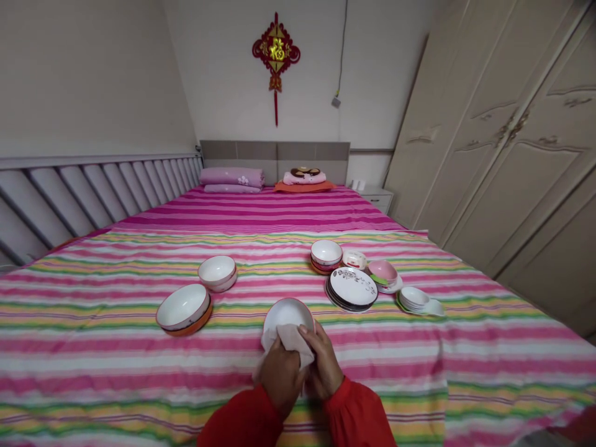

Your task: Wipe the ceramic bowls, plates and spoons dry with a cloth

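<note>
My left hand point(280, 375) has its fingers closed on a crumpled white cloth point(295, 340), pushed into a round, glossy white bowl with a thin reddish rim point(287, 312). My right hand point(325, 361) grips the right side of that bowl, fingers curled at its edge and against the cloth. The bowl is at near centre, tilted toward me, over a bed sheet striped pink, white, yellow and green point(116, 357); from here I cannot tell if its base touches the fabric. To my left, a white bowl resting on an orange base point(183, 306) sits near another round white bowl point(216, 270). To my right stand a stack of dark-edged white plates with a floral pattern point(352, 284) and a small pink bowl point(382, 271).
</note>
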The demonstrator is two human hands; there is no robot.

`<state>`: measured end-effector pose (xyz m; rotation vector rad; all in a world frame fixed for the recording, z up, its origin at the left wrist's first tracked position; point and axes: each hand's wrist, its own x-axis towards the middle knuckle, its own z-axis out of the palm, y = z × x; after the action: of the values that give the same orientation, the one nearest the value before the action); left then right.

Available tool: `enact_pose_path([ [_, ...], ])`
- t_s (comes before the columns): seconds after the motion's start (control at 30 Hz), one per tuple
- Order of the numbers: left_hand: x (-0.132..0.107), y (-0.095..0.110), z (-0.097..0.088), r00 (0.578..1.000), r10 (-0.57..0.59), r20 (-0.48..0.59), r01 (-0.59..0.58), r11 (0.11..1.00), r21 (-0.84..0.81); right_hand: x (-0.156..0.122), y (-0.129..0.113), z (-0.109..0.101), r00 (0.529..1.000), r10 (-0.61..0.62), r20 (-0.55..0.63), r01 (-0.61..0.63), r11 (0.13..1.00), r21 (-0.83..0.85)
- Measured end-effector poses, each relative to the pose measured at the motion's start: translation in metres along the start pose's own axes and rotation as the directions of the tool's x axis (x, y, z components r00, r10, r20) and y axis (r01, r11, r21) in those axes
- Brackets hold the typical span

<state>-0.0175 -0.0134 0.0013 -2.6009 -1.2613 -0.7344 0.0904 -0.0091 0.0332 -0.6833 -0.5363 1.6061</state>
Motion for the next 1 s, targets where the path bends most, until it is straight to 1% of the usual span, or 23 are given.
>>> enact_pose_path([
  [0.03,0.001,0.002,0.0,0.999,0.017,0.041,-0.017,1.0,-0.01,0.0,0.0,-0.001,1.0,0.009,-0.007,-0.009,1.0,0.001],
  [0.07,0.001,0.0,-0.001,0.995,0.063,0.078,-0.062,0.998,-0.017,0.0,-0.002,-0.003,1.0,0.015,-0.013,-0.015,1.0,0.003],
  [0.13,-0.001,-0.01,-0.001,0.976,0.182,0.119,-0.183,0.983,-0.007,-0.001,-0.005,-0.008,1.0,0.011,-0.028,-0.011,1.0,0.0],
  [0.17,-0.002,-0.017,-0.002,0.966,0.23,0.116,-0.233,0.972,0.012,-0.001,-0.007,-0.01,0.999,0.004,-0.034,-0.004,1.0,-0.006],
  [0.23,-0.006,-0.032,-0.003,0.953,0.299,0.051,-0.302,0.952,0.056,-0.001,-0.009,-0.012,0.999,-0.011,-0.033,0.011,1.0,-0.02],
  [0.3,-0.009,-0.041,-0.003,0.943,0.331,-0.047,-0.325,0.941,0.096,0.0,-0.009,-0.012,1.0,-0.02,-0.019,0.02,1.0,-0.023],
  [0.33,-0.01,-0.042,-0.003,0.94,0.331,-0.082,-0.322,0.941,0.107,0.0,-0.008,-0.012,1.0,-0.022,-0.009,0.022,1.0,-0.021],
  [0.4,-0.01,-0.036,-0.002,0.95,0.294,-0.105,-0.284,0.954,0.1,0.0,-0.005,-0.008,0.999,-0.032,0.008,0.032,0.999,-0.013],
  [0.43,-0.009,-0.03,-0.001,0.963,0.25,-0.103,-0.242,0.967,0.084,0.0,-0.003,-0.006,0.999,-0.035,0.017,0.035,0.999,-0.01],
  [0.5,-0.006,-0.014,-0.001,0.988,0.115,-0.105,-0.111,0.993,0.047,-0.001,0.001,-0.003,0.999,-0.027,0.029,0.028,1.0,-0.011],
  [0.57,-0.002,0.002,-0.002,0.993,-0.018,-0.12,0.018,1.0,0.004,-0.003,0.002,-0.001,0.999,-0.007,0.034,0.008,1.0,-0.02],
  [0.6,-0.001,0.007,-0.002,0.991,-0.045,-0.123,0.042,0.999,-0.022,-0.003,0.002,-0.001,1.0,-0.002,0.027,0.003,1.0,-0.028],
  [0.63,0.0,0.01,-0.003,0.992,-0.039,-0.122,0.033,0.998,-0.047,-0.004,0.001,-0.001,1.0,-0.001,0.017,0.001,0.999,-0.037],
  [0.7,0.0,0.007,-0.004,0.991,0.055,-0.124,-0.064,0.996,-0.068,-0.004,-0.002,-0.004,1.0,-0.012,-0.001,0.012,0.999,-0.047],
  [0.77,-0.003,-0.006,-0.003,0.971,0.181,-0.154,-0.189,0.981,-0.035,-0.004,-0.005,-0.008,0.999,-0.031,-0.01,0.031,0.999,-0.043],
  [0.83,-0.008,-0.021,-0.001,0.948,0.264,-0.177,-0.263,0.964,0.028,-0.003,-0.006,-0.011,0.999,-0.042,0.0,0.042,0.999,-0.03],
  [0.87,-0.011,-0.027,0.001,0.944,0.281,-0.175,-0.275,0.96,0.055,-0.002,-0.005,-0.012,0.999,-0.043,0.004,0.043,0.999,-0.025],
  [0.93,-0.015,-0.032,0.003,0.954,0.263,-0.144,-0.252,0.964,0.086,-0.001,-0.001,-0.013,1.0,-0.024,0.016,0.024,1.0,-0.016],
  [1.0,-0.016,-0.028,0.003,0.976,0.204,-0.08,-0.198,0.977,0.079,-0.002,0.004,-0.011,1.0,-0.011,0.028,0.012,1.0,-0.014],
])
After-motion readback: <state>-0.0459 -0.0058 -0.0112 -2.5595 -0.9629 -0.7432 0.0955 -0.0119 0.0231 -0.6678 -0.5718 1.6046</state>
